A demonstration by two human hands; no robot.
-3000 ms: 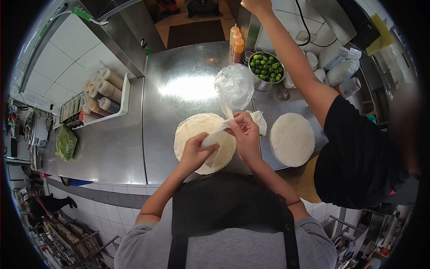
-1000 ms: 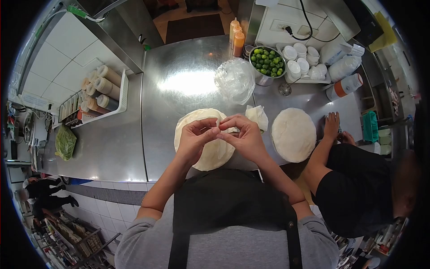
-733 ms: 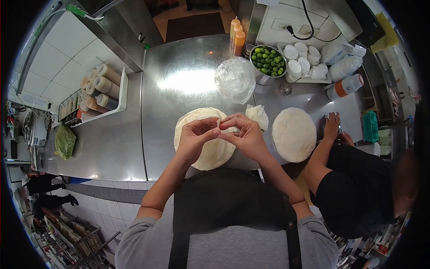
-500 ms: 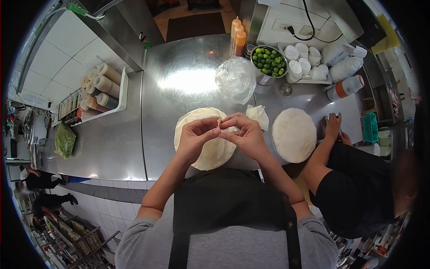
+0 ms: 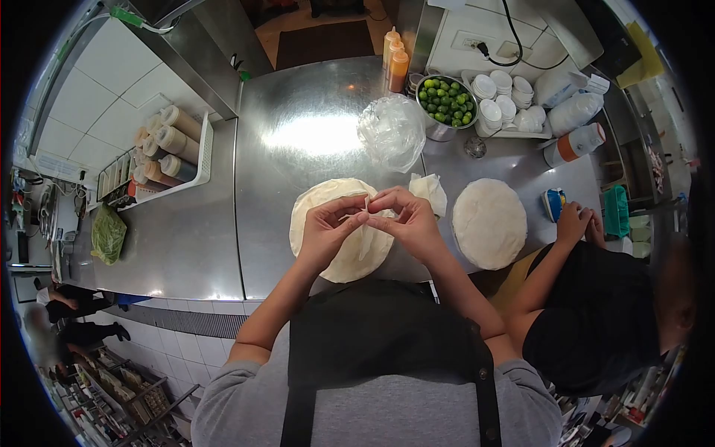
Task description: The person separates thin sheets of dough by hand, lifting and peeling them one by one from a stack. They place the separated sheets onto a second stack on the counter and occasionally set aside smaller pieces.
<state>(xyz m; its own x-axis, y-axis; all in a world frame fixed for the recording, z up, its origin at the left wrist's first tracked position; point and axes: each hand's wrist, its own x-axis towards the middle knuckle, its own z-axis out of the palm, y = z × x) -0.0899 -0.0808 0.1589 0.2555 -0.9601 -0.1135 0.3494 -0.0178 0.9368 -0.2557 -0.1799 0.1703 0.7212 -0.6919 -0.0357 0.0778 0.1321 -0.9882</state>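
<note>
Both my hands are over a round stack of thin pale dough wrappers (image 5: 344, 264) on the steel counter. My left hand (image 5: 330, 229) and my right hand (image 5: 410, 225) meet fingertip to fingertip, pinching a small thin piece of wrapper (image 5: 366, 204) between them. A narrow strip seems to hang below the fingers, against the stack. To the right of my right hand lies a crumpled pale sheet (image 5: 429, 195). Further right rests a second round stack of wrappers (image 5: 489, 223).
Beyond the stacks sit a clear plastic bag (image 5: 392, 132), a pot of green limes (image 5: 445, 100) and sauce bottles (image 5: 399, 71). A bottle rack (image 5: 201, 160) stands left. At right, a co-worker's hands (image 5: 581, 222) are near a small blue-and-yellow packet (image 5: 553, 204).
My hands stay almost in place, fingers shifting slightly on the piece of wrapper. The co-worker's hands have drawn back toward their body, uncovering the blue-and-yellow packet.
</note>
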